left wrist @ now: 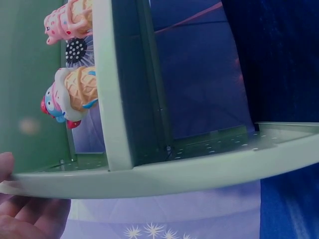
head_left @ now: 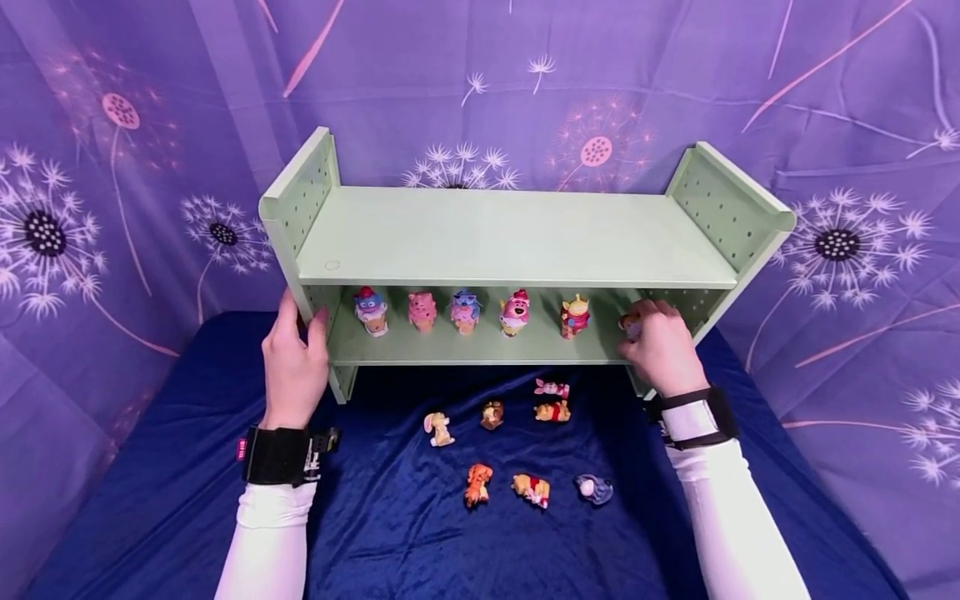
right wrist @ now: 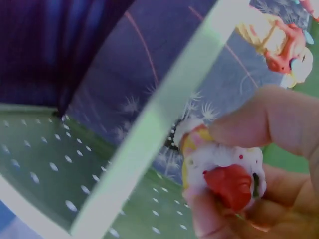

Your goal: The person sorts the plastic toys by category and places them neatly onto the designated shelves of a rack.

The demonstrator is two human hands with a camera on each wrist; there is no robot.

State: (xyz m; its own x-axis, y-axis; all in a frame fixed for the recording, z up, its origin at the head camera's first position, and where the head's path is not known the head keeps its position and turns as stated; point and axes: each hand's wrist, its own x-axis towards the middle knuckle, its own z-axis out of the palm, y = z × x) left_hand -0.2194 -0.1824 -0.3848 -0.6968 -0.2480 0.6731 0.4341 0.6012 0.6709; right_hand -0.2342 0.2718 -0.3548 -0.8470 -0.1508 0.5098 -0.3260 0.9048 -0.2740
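Observation:
A pale green two-tier shelf (head_left: 517,237) stands on the blue cloth. My left hand (head_left: 295,367) grips the front edge of its left side panel, thumb (left wrist: 6,165) on the inner face and fingers outside. At the lower tier's right end, my right hand (head_left: 666,346) pinches a small figurine (right wrist: 227,169) with white and red parts; the fingers hide much of it. Along that tier stand a blue-headed figurine (head_left: 371,311), a pink one (head_left: 422,312), a blue-and-pink one (head_left: 465,312), a pink one with a red top (head_left: 514,312) and a yellow-and-red one (head_left: 575,316).
On the blue cloth (head_left: 390,517) before the shelf lie several small figurines, among them a rabbit-like one (head_left: 438,428), an orange one (head_left: 477,485), a yellow-and-red bear (head_left: 532,489) and a grey-blue one (head_left: 594,489). A purple dandelion-print curtain (head_left: 420,75) hangs behind.

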